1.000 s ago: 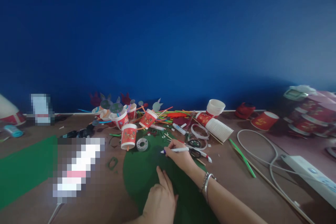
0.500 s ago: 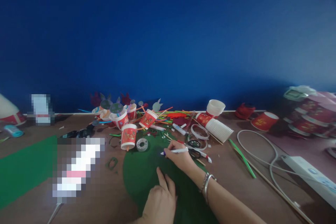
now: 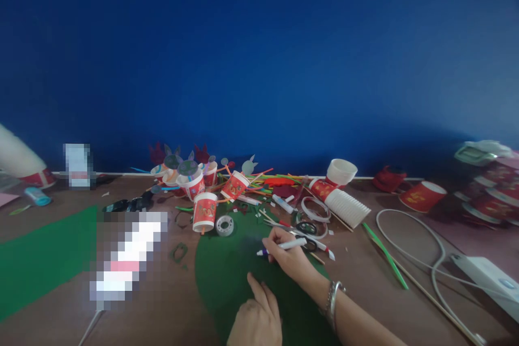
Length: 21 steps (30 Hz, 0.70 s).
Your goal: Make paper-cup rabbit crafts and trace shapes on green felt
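Observation:
A white marker pen (image 3: pixel 292 244) with a purple tip is pinched in my right hand (image 3: pixel 290 257), its tip low over a dark green sheet (image 3: pixel 219 265). Whether the tip touches the sheet I cannot tell. A faint dark patch shows on the green just beyond the tip. My left hand (image 3: pixel 257 316) rests on the sheet nearer to me, index and middle fingers stretched forward. Black-handled scissors (image 3: pixel 307 228) lie right behind my right hand. A roll of tape (image 3: pixel 224 225) sits at the sheet's far left edge, beside a red paper cup (image 3: pixel 204 212).
Paper cups with animal-shaped cutouts (image 3: pixel 188 167) stand at the back. A stack of cups (image 3: pixel 344 204) lies on its side to the right, near a white cable (image 3: pixel 430 238) and a power strip (image 3: pixel 486 275). Another green sheet (image 3: pixel 48 259) lies at left.
The camera view has turned slightly left, so things appear shifted to the right. Both hands have come a little toward me over the green sheet; the marker stays in my right hand.

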### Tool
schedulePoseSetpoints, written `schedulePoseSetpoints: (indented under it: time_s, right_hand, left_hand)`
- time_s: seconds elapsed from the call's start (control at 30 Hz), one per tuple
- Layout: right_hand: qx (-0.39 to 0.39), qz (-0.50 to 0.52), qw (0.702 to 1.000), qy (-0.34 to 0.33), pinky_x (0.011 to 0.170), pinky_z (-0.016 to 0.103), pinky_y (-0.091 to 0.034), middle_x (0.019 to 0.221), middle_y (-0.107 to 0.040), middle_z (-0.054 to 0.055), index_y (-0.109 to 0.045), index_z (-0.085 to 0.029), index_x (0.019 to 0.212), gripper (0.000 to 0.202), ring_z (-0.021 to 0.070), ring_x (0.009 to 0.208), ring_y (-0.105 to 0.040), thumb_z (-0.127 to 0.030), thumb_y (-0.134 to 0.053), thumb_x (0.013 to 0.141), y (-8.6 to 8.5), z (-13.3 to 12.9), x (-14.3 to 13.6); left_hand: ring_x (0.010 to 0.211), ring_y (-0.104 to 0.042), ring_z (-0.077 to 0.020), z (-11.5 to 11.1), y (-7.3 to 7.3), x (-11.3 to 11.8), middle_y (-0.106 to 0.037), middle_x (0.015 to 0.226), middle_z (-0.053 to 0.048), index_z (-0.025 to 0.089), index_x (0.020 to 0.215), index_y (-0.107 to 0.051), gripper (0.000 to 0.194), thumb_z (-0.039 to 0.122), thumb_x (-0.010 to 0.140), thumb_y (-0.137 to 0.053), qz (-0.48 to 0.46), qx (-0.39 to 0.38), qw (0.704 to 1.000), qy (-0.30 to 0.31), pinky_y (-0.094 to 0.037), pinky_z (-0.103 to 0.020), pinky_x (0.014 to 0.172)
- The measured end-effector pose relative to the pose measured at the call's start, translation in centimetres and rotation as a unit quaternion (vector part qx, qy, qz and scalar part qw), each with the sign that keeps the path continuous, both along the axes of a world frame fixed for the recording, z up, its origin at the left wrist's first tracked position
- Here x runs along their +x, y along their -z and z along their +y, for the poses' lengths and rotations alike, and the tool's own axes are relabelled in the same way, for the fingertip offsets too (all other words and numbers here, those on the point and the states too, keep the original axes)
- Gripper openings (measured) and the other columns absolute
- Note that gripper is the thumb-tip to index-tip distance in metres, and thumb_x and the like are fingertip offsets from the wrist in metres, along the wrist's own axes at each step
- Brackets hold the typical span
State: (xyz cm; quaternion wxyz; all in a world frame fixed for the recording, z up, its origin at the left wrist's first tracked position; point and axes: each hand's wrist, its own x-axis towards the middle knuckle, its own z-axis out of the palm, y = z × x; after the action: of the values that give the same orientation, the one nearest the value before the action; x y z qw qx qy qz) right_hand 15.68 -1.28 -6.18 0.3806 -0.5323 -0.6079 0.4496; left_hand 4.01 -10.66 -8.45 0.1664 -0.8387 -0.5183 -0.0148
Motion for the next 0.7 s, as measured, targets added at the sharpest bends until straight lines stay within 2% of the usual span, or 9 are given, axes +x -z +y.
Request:
schedulePoseSetpoints:
  time_s: [0.07,0.2,0.7]
  right_hand:
    - [-0.008,-0.006,1.0,0.001,0.045,0.021,-0.035,0.044,-0.051,-0.005,-0.043,-0.022,0.057,0.021,0.01,0.043,-0.046,-0.028,-0.053,0.075,-0.01,-0.05,-0.18]
    - [0.012,-0.039,0.999,0.008,0.045,0.02,-0.034,0.049,-0.051,-0.005,-0.044,-0.021,0.057,0.016,0.01,0.047,-0.045,-0.02,-0.056,0.067,0.08,-0.03,-0.31]
    - [0.025,-0.08,0.996,-0.013,0.045,0.02,-0.033,0.05,-0.056,-0.003,-0.049,-0.019,0.055,0.015,0.0094,0.047,-0.045,-0.019,-0.057,0.067,0.01,-0.19,-0.42]
  left_hand:
    - [0.046,-0.061,-0.0161,0.0,0.09,0.0,-0.066,0.098,-0.031,0.006,0.099,-0.069,0.032,0.021,0.072,-0.065,0.002,0.007,1.0,0.004,-0.047,-0.021,0.041]
    - [0.046,-0.062,-0.0175,0.06,0.14,-0.02,-0.066,0.096,-0.031,0.005,0.098,-0.07,0.031,0.021,0.073,-0.063,-0.003,0.013,1.0,0.009,-0.048,-0.023,0.041]
    - [0.047,-0.061,-0.0162,0.11,0.36,0.02,-0.067,0.096,-0.03,0.005,0.098,-0.069,0.03,0.021,0.072,-0.064,-0.001,0.018,1.0,0.007,-0.048,-0.022,0.042]
